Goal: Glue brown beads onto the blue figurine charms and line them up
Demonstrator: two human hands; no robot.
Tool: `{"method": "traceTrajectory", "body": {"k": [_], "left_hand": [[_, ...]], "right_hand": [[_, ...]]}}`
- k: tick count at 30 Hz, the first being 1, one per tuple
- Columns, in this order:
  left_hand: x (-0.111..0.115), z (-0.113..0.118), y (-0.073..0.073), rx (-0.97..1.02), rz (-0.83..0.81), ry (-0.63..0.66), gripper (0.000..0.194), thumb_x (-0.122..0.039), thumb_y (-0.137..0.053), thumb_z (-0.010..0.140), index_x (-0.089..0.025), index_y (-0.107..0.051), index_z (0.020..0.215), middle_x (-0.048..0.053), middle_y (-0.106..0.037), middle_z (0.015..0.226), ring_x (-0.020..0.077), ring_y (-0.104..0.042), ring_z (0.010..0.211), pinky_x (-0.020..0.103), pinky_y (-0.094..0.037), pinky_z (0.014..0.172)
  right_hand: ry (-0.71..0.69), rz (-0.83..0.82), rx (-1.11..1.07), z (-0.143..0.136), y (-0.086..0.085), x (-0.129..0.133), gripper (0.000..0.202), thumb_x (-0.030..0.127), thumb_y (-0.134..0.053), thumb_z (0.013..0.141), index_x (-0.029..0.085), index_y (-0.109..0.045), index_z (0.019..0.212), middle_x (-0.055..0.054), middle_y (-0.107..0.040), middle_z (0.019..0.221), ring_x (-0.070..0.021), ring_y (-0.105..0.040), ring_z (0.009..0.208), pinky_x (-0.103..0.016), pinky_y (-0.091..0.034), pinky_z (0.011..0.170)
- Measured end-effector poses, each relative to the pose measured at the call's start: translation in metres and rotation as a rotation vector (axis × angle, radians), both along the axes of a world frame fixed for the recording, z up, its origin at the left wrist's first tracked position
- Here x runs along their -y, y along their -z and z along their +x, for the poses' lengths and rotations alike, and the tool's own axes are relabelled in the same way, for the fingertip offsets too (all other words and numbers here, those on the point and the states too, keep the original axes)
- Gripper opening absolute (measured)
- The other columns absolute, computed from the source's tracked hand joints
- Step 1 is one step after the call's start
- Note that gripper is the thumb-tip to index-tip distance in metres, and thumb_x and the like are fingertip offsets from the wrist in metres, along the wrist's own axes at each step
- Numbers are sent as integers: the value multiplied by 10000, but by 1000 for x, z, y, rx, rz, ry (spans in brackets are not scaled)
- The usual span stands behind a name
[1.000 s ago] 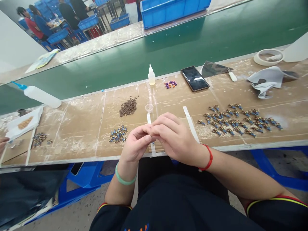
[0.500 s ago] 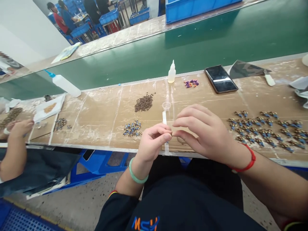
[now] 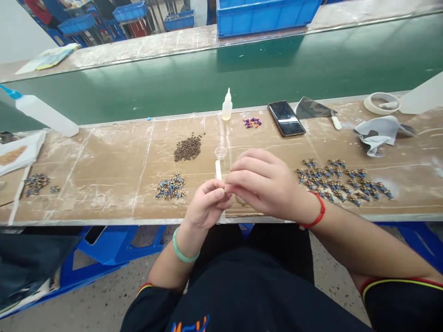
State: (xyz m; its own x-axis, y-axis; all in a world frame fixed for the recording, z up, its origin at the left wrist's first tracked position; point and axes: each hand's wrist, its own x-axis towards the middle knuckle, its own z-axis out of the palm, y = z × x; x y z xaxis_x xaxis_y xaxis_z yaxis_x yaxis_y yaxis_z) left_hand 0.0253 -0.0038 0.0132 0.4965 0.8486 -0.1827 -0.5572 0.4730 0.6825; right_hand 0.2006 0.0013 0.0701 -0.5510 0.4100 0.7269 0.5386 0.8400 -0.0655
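Observation:
My left hand (image 3: 207, 203), with a pale green bangle at the wrist, is closed in a pinch near the table's front edge. My right hand (image 3: 265, 182), wearing a red cord bracelet, meets it fingertip to fingertip. Whatever lies between the fingers is too small and covered to name. Left of them is a pile of small blue-and-gold pieces (image 3: 170, 186), and behind it a heap of small brown discs (image 3: 188, 148). A small clear round dish (image 3: 220, 152) and a white strip (image 3: 218, 169) sit just beyond my fingers. Several rows of blue-and-gold pieces (image 3: 342, 180) lie to the right.
At the back stand a dropper bottle (image 3: 227, 108), purple-and-orange pieces (image 3: 252, 122) and a phone (image 3: 286, 118). Farther right are a white-handled blade (image 3: 335, 121), a tape roll (image 3: 380, 103) and a grey cloth (image 3: 380, 131). A large white bottle (image 3: 48, 115) leans at left. A green belt (image 3: 166, 83) runs behind.
My view has turned to the right, so the table's things appear farther left. The neighbour's hand has left view. My right fingers have closed in nearer to the left fingertips.

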Motion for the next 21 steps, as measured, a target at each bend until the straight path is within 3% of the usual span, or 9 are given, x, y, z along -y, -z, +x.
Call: {"method": "traceTrajectory", "body": {"k": [4, 10, 16, 21], "left_hand": [[4, 9, 3, 131, -134, -18, 403, -364, -929, 579, -162, -588, 653, -62, -373, 602, 54, -293, 554, 138, -271, 439], [9, 13, -3, 303, -210, -28, 411, -313, -932, 579, -158, -565, 679, -52, -402, 657, 45, -295, 560, 93, -253, 419], [15, 14, -6, 339, -201, -31, 445, -322, -933, 585, -167, -520, 643, -55, -340, 658, 53, -248, 559, 119, -223, 410], [17, 14, -6, 302, -155, -22, 394, -353, -916, 611, -177, -574, 700, -58, -307, 649, 69, -233, 566, 133, -233, 423]], "right_hand": [[-44, -178, -97, -9, 8, 4, 118, 102, -533, 965, 184, -611, 929, -49, -655, 855, -169, -560, 791, -327, -512, 723], [-50, -318, -292, -12, 8, 12, 33, 177, -641, 937, 187, -624, 964, -39, -654, 898, -151, -619, 855, -304, -533, 759], [-68, -360, -341, -13, 4, 15, 7, 173, -646, 932, 167, -642, 933, -42, -636, 900, -136, -619, 890, -282, -541, 781], [-61, -326, -311, -17, 3, 16, 39, 152, -633, 936, 165, -668, 946, -39, -607, 897, -136, -603, 889, -293, -533, 793]]}}
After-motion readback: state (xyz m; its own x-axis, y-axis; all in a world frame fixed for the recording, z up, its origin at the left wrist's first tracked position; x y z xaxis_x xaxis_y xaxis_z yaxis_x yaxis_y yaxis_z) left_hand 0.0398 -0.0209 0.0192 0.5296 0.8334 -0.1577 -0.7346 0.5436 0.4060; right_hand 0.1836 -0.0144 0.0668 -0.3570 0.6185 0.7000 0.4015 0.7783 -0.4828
